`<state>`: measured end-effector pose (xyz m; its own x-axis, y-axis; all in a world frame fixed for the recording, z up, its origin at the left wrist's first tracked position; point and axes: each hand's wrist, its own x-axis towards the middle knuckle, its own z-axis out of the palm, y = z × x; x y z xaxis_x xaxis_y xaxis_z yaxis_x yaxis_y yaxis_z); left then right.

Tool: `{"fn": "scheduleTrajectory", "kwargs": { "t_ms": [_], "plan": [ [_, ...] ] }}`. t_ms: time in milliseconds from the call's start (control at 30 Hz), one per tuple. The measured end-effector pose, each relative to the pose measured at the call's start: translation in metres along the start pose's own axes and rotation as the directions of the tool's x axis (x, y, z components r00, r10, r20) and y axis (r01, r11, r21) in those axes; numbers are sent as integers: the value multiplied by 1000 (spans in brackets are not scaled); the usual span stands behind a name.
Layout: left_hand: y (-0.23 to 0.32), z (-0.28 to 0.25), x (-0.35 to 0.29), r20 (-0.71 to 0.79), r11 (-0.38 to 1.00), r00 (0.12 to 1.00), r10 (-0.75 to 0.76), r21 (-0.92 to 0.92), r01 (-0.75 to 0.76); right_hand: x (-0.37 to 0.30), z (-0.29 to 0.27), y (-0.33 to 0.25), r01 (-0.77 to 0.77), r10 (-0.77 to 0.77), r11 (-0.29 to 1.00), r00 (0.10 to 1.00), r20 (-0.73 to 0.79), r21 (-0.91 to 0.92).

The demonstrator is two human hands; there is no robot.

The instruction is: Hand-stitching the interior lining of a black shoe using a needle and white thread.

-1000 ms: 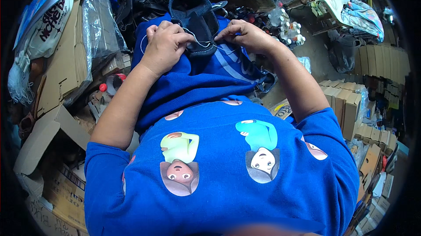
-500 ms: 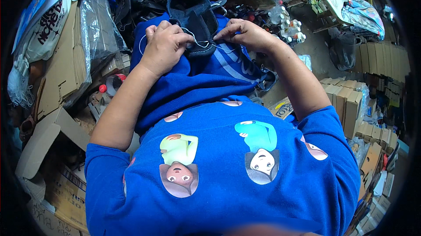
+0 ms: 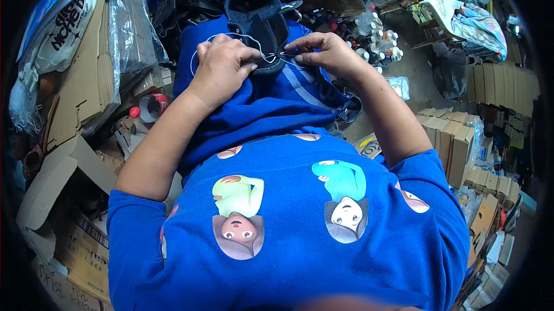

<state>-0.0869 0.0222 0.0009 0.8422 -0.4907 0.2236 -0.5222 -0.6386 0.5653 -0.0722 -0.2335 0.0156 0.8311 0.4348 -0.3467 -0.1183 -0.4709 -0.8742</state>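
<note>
A black shoe upper (image 3: 262, 31) with a rounded opening and a strap at its side rests on my lap, over blue cloth. White thread (image 3: 262, 49) loops across it and crosses at the stitched near edge. My left hand (image 3: 224, 69) is closed beside that edge, thumb and forefinger pinching the thread, which also loops out past the knuckles. On the other side, my right hand (image 3: 328, 52) pinches the thread's other side just off the seam. Whether a needle or awl sits in those fingertips is too small to tell.
Flattened cardboard (image 3: 86, 74) and clear plastic sheeting (image 3: 134, 34) stand at the left, near a red-capped plastic bottle (image 3: 151, 107). Several small bottles (image 3: 381, 42) crowd the floor at the far right. Stacked cartons (image 3: 450, 135) line the right side, below a white plastic chair (image 3: 441, 2).
My right hand has shifted slightly right, its fingertips a little away from the seam. My left hand has moved slightly right and nearer me, and the thread loop above it stands higher.
</note>
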Motion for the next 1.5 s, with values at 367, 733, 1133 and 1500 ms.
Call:
{"fn": "scheduleTrajectory", "kwargs": {
  "t_ms": [367, 733, 1133, 1500],
  "plan": [
    [13, 13, 21, 209, 934, 915, -344, -19, 356, 11, 12, 6, -45, 48, 990, 999, -24, 134],
    [16, -16, 23, 219, 985, 963, -159, 104, 139, 22, -9, -1, -69, 71, 997, 993, 93, -25],
    [12, -3, 28, 313, 984, 936, -165, -10, 177, -18, -32, -6, 57, -59, 989, 998, -16, -136],
    [16, -2, 27, 316, 995, 946, -69, 90, 43, 0, -31, -38, 277, -468, 435, 882, 48, -857]
  ]
}}
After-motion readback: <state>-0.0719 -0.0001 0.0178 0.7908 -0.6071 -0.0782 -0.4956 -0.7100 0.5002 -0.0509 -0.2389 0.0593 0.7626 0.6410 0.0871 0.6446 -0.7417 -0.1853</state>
